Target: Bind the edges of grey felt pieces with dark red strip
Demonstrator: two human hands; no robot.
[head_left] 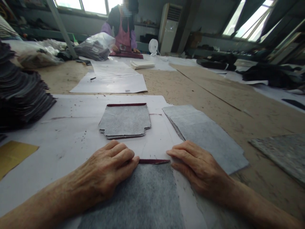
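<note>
A grey fabric panel [147, 194] lies in front of me, with a narrow maroon edge [152, 161] folded over along its far side. My left hand [107, 168] rests on the left end of that edge, fingers curled and thumb pressing the fold. At the other end, my right hand [195, 165] is closed, thumb and fingertips at the panel's corner; the exact grip is partly hidden. Near its right end the maroon fold looks uneven. Beyond my hands sits a small stack of notched grey panels [126, 121], the top one showing a maroon strip along its far edge.
To the right lies a stack of larger grey panels [202, 130]. White paper [64, 136] covers the table [162, 82] beneath the work. A tall dark fabric pile [21, 89] stands left, near a yellow-brown sheet [16, 156]. Across the table, a person in a pink apron [123, 35] handles maroon material.
</note>
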